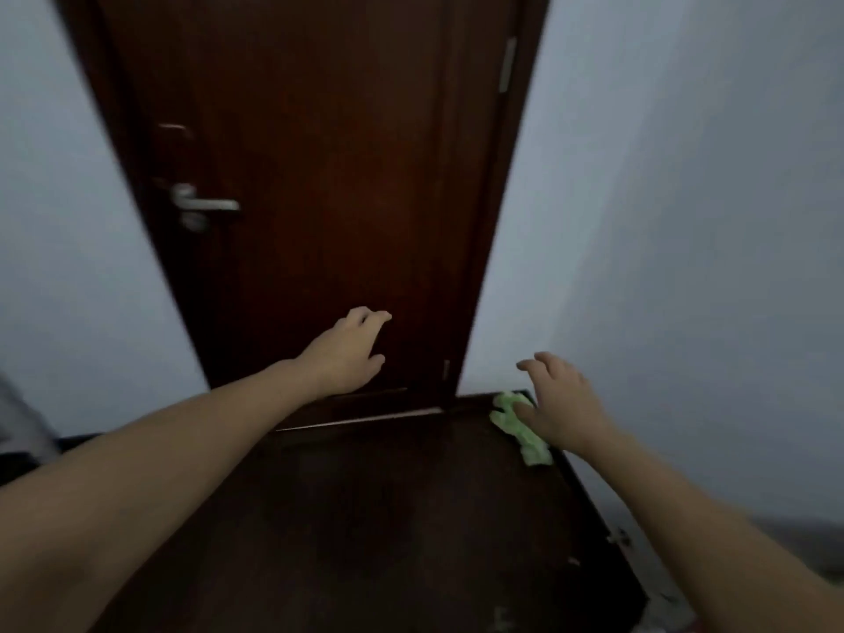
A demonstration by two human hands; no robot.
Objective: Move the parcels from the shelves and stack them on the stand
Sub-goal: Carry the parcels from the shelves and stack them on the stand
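Parcels not in view; left hand (pixel 347 354) and right hand (pixel 564 404) empty, fingers loose. Right could brush green cloth (pixel 532 450) off dark surface (pixel 411 518) edge.

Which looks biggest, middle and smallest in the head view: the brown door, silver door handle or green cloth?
Largest: brown door. The green cloth, partly behind the right hand, and the silver door handle look alike, so no ranking between them.

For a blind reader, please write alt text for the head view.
The left hand and right hand reach out open and empty over a dark brown wooden surface before a closed red-brown wooden door. A crumpled green cloth lies by the right hand.
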